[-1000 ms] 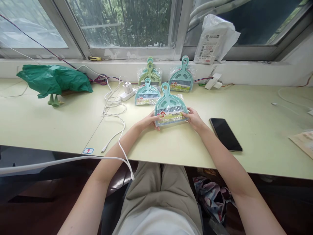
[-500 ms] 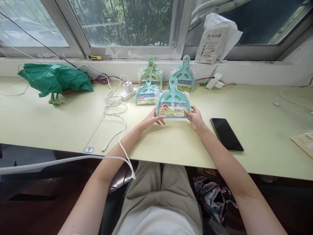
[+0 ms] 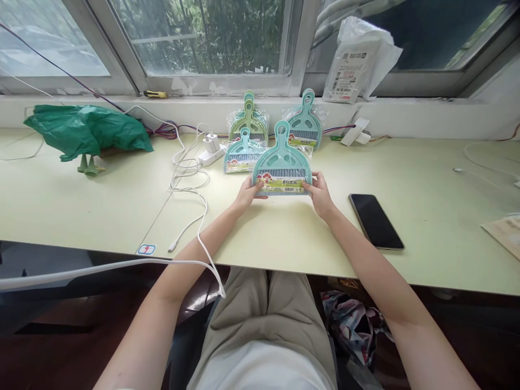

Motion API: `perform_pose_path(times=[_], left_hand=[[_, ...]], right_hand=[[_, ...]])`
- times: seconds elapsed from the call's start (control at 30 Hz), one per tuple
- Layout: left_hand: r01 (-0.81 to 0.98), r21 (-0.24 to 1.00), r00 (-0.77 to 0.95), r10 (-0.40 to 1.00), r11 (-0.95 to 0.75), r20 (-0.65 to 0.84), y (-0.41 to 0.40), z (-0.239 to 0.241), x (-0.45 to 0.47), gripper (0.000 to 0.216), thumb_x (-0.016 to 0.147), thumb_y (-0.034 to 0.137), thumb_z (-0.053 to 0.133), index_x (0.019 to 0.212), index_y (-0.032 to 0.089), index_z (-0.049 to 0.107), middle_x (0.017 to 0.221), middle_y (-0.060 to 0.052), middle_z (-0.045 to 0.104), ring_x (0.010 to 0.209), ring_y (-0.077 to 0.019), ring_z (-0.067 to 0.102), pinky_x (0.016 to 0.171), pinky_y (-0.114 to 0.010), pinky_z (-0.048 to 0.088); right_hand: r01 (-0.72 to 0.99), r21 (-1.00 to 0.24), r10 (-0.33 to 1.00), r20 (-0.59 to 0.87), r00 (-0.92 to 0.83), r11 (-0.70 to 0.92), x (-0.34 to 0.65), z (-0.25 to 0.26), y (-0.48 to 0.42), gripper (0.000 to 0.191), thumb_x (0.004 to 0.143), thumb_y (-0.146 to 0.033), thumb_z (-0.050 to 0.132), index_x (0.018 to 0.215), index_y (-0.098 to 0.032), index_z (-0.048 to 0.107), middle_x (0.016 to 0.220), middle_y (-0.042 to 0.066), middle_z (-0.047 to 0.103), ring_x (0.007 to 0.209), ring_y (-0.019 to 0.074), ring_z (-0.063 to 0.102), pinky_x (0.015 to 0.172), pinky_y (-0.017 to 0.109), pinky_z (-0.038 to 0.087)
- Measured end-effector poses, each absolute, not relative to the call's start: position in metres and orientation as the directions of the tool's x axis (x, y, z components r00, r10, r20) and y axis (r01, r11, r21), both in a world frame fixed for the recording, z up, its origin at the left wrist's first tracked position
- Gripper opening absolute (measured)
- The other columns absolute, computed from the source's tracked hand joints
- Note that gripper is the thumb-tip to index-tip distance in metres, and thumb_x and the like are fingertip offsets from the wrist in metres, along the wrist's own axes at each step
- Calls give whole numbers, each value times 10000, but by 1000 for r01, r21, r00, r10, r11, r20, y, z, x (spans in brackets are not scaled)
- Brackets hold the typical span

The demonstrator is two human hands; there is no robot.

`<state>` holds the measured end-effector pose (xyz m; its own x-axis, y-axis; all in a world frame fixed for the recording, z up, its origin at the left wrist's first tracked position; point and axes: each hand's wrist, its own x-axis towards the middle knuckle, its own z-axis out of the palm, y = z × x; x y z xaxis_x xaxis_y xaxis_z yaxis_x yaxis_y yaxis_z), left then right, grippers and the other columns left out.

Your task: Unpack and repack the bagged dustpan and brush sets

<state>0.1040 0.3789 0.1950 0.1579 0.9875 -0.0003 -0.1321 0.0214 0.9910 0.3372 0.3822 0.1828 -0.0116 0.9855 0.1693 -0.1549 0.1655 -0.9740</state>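
Observation:
A teal mini dustpan-and-brush set [image 3: 281, 162] in a clear wrapper stands upright on its bottom edge on the pale table, handle up. My left hand [image 3: 247, 192] grips its lower left corner and my right hand [image 3: 319, 193] grips its lower right corner. Behind it lie three more wrapped sets: a teal one [image 3: 240, 154] at the left, a green one [image 3: 248, 120] leaning against the wall, and another teal one [image 3: 305, 122] at the right.
A black phone [image 3: 376, 221] lies face up to the right. White charging cables [image 3: 190, 181] and a plug [image 3: 210, 147] trail at the left, beside a green plastic bag [image 3: 87, 130]. A white parcel [image 3: 357, 59] rests on the windowsill. The table's front edge [image 3: 284, 268] runs above my lap.
The set in my hands has been tipped up from lying nearly flat to standing upright and shifted slightly farther from me, toward the other sets.

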Motion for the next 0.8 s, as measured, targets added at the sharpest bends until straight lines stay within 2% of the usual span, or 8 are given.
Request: perform_pose_path(times=[0.1,0.27,0.4,0.47,0.57,0.8], left_hand=[[-136,991,160,987,2,20,381,191,104,453,751,378,667,1122,185,495,1153,-89,623,950,-220,642,691,-369,611],[-121,990,153,985,-66,85,382,187,105,463,747,424,663,1104,187,489,1146,-96,614,971,-238,635,636,-349,613],[-119,990,166,981,-79,98,381,187,106,493,750,428,658,1140,184,481,1166,-103,605,988,-244,632,633,-345,613],[-113,990,172,980,-80,99,380,188,107,495,755,421,648,1153,181,476,1169,-105,604,981,-241,634,629,-342,612],[-96,992,186,977,-85,101,378,188,110,486,769,403,627,1176,191,468,1175,-101,601,985,-230,630,620,-315,608],[-39,993,199,973,-107,113,374,191,112,516,779,404,616,1213,194,434,1219,-108,582,1040,-244,624,596,-294,605]], right_hand=[[-120,-976,983,183,-18,179,336,183,382,436,686,-472,722,946,-290,422,977,-33,653,909,188,633,854,395,514],[-11,-973,973,231,-12,231,333,179,383,452,787,-580,591,1085,-308,385,1111,15,602,1023,205,602,896,408,505],[116,-949,955,296,15,292,332,174,385,707,661,-550,745,1193,-291,357,1189,67,557,1086,235,577,933,414,491],[173,-934,945,323,41,312,332,171,385,775,611,-518,792,1211,-287,360,1189,76,556,1088,248,578,932,430,493],[220,-923,935,343,93,317,334,167,387,745,621,-504,786,1209,-290,382,1120,61,584,1032,248,601,899,444,508],[184,-921,922,368,118,344,334,167,387,668,647,-489,765,1174,-272,416,1077,54,582,950,234,617,819,422,542]])
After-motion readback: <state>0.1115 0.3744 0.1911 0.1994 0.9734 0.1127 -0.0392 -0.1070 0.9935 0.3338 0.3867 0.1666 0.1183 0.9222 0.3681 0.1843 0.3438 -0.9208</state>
